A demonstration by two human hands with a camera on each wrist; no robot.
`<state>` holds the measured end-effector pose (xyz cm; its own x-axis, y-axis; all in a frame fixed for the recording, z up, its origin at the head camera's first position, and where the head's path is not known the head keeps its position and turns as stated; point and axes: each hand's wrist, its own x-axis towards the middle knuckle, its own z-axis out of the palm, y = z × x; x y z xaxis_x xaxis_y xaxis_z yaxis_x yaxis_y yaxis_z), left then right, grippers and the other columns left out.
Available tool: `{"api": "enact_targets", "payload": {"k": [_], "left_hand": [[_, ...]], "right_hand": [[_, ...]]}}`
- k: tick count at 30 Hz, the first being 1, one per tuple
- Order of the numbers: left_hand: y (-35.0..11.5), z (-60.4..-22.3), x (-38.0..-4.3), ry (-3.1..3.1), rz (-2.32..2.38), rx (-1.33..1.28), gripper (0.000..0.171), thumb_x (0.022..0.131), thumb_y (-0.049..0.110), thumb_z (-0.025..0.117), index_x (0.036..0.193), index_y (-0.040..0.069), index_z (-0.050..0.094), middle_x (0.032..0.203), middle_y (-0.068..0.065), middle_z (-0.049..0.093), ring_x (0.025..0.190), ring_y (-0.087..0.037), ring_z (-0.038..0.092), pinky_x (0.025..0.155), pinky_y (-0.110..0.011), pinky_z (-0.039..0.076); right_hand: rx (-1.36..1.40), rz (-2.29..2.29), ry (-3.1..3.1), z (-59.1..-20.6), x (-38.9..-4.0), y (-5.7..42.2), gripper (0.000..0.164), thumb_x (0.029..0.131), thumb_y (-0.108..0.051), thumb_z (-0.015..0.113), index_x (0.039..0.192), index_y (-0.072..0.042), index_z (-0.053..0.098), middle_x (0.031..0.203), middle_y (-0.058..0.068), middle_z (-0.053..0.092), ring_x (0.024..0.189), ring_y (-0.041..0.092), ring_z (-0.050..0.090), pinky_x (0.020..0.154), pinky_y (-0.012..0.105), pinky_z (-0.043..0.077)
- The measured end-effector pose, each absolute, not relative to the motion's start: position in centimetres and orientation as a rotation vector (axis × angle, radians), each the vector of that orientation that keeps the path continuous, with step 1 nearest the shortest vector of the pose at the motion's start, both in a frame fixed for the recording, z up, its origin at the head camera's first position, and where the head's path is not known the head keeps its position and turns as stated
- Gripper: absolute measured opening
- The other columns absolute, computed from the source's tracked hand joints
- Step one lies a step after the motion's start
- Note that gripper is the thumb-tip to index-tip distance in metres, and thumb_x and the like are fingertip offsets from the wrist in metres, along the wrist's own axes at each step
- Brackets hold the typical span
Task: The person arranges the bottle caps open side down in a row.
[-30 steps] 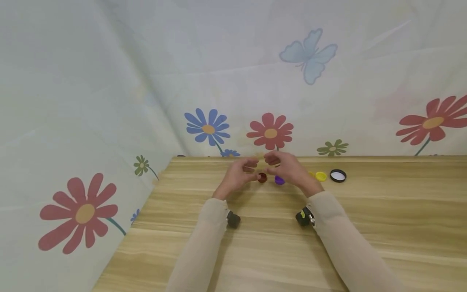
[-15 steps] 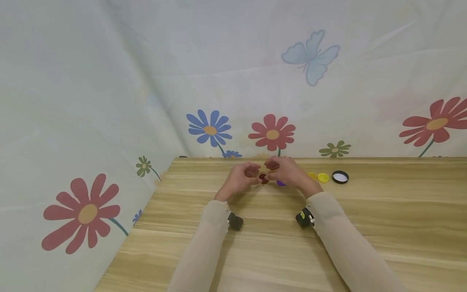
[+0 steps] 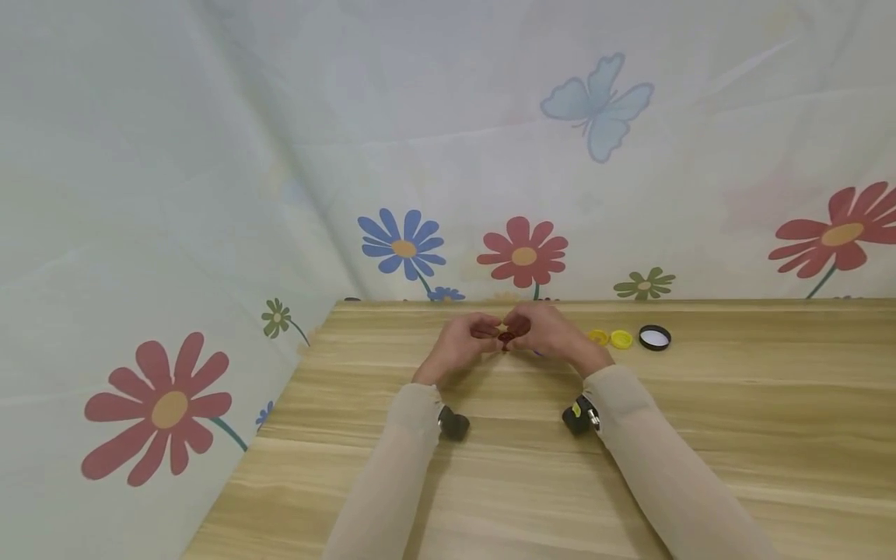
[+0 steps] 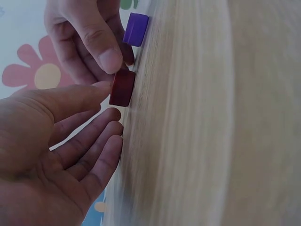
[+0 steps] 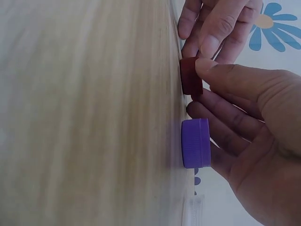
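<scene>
Sitting in the gap where the two sets of fingers meet, the dark red cap [image 4: 124, 89] has the left hand [image 3: 455, 344] on one side and the right hand [image 3: 551, 333] on the other, and neither is plainly nearer, since both thumb tips come right up to its rim. Squat and wider than it is tall, it appears to lie flat, its broad way running from the left fingers toward the right ones, its short axis rising about upright from the wooden table [image 3: 504, 482]. Each thumb stands apart from its own lower fingers, which bend loosely beyond; the index tips are partly hidden, so I cannot tell whether either hand truly pinches the cap or only touches it. Just beside the right hand's lower fingers stands a purple cap [image 5: 195, 143], so room looks tighter on that side. The relation that seems to matter most is the cap's place between the opposed thumbs
</scene>
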<state>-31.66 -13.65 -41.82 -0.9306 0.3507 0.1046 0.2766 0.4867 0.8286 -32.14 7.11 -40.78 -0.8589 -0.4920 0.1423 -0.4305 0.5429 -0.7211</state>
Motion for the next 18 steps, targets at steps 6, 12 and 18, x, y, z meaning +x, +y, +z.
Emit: {"api": "enact_targets", "payload": {"k": [6, 12, 18], "left_hand": [[-13.45, -41.92, -31.70, 2.657, 1.446, 0.566, 0.030, 0.096, -0.004, 0.076, 0.125, -0.005, 0.073, 0.114, -0.018, 0.077, 0.106, -0.028, 0.075, 0.091, -0.032, 0.059], [-13.46, -42.16, -31.79, 2.670, 1.426, 0.585, 0.030, 0.096, -0.003, 0.076, 0.125, -0.005, 0.073, 0.112, -0.016, 0.078, 0.104, -0.026, 0.076, 0.091, -0.032, 0.059], [-13.50, -41.90, -31.61, 2.698, 1.413, 0.565, 0.028, 0.098, -0.001, 0.073, 0.126, -0.002, 0.073, 0.112, -0.014, 0.078, 0.104, -0.024, 0.075, 0.092, -0.032, 0.058]], "right_hand": [[-0.827, -1.228, 2.690, -40.75, -32.17, 6.96, 0.031, 0.091, 0.004, 0.080, 0.120, 0.008, 0.070, 0.111, 0.017, 0.076, 0.105, 0.030, 0.073, 0.093, 0.043, 0.058], [-0.804, -1.212, 2.718, -41.02, -32.18, 6.89, 0.029, 0.092, 0.001, 0.081, 0.119, 0.005, 0.072, 0.109, 0.014, 0.076, 0.105, 0.029, 0.072, 0.096, 0.043, 0.057], [-0.796, -1.253, 2.715, -41.10, -32.11, 6.81, 0.026, 0.095, -0.002, 0.078, 0.119, 0.004, 0.072, 0.109, 0.013, 0.077, 0.105, 0.028, 0.072, 0.096, 0.044, 0.056]]}}
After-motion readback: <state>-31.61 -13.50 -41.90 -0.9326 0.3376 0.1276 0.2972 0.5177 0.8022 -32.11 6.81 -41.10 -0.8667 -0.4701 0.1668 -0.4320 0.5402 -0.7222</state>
